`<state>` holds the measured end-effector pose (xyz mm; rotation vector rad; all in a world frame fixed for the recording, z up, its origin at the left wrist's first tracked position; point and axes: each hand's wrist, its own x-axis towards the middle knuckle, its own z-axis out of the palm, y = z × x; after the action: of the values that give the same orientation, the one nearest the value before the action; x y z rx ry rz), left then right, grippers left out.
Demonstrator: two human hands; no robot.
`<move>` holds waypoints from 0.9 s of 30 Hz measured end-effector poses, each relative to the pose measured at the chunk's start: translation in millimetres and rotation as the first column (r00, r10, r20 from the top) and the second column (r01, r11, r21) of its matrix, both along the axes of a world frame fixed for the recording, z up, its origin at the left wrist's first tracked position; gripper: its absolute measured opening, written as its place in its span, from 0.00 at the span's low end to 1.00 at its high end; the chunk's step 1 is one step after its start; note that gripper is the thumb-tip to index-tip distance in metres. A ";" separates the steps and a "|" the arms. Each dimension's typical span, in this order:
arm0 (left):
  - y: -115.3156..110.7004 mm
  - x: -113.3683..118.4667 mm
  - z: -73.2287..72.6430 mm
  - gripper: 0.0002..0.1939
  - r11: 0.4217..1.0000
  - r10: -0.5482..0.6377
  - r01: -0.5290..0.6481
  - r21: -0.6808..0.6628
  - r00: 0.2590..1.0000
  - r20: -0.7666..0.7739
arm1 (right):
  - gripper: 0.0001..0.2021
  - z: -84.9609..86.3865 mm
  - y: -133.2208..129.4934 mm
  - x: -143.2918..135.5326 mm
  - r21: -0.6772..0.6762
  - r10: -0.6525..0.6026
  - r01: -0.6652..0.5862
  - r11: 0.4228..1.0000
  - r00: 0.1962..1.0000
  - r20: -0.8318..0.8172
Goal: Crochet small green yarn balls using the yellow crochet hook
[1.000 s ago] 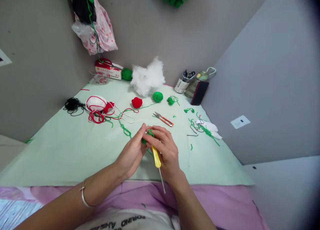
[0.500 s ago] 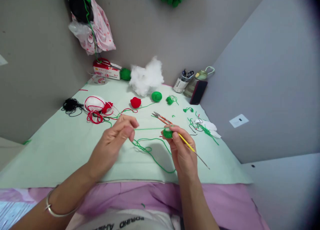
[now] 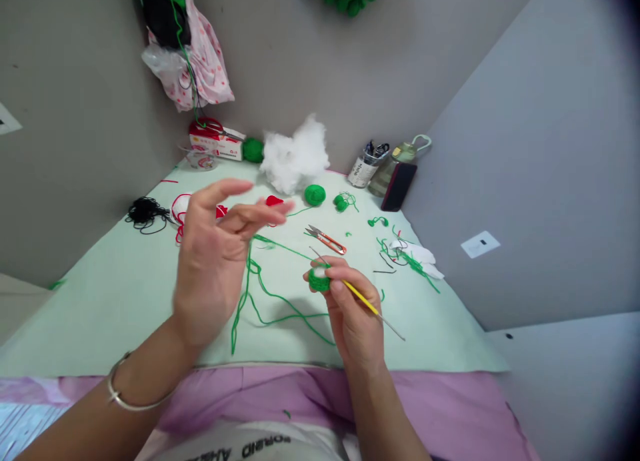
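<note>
Left of the snips, my left hand has opened, perhaps freeing the yarn. My right hand grips hook and green piece.

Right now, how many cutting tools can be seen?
2: orange snips on the table, beyond the right hand; red-handled scissors on the box. The pen cup may hide more.

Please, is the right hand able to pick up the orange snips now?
Probably not straight away: the orange snips lie uncovered just beyond the right hand, but its fingers look occupied with the yellow hook and green piece.
</note>
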<state>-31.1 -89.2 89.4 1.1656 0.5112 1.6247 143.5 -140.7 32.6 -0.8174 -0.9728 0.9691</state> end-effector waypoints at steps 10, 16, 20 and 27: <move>9.3 2.6 -48.5 0.12 0.876 0.418 -0.069 0.478 0.603 -0.679 | 0.03 -2.4 3.2 -7.4 -0.050 -0.095 0.093 0.994 0.995 -0.022; -5.0 14.0 -57.3 0.38 0.824 0.477 -0.066 0.562 0.615 -0.628 | 0.04 -10.8 5.2 -14.2 0.004 -0.135 0.135 0.991 0.988 0.070; -9.9 19.3 -58.7 0.36 0.816 0.504 -0.108 0.568 0.614 -0.608 | 0.04 -11.2 6.8 -22.9 0.009 -0.145 0.145 0.989 0.988 0.047; -11.9 20.6 -60.4 0.35 0.905 0.396 -0.157 0.394 0.646 -0.652 | 0.05 -7.5 6.1 -29.5 0.026 -0.194 0.192 0.981 0.973 0.128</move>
<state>-10.5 -101.1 29.0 2.0809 1.0143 1.4741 114.0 -134.6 25.0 -0.9543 -0.9896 0.7481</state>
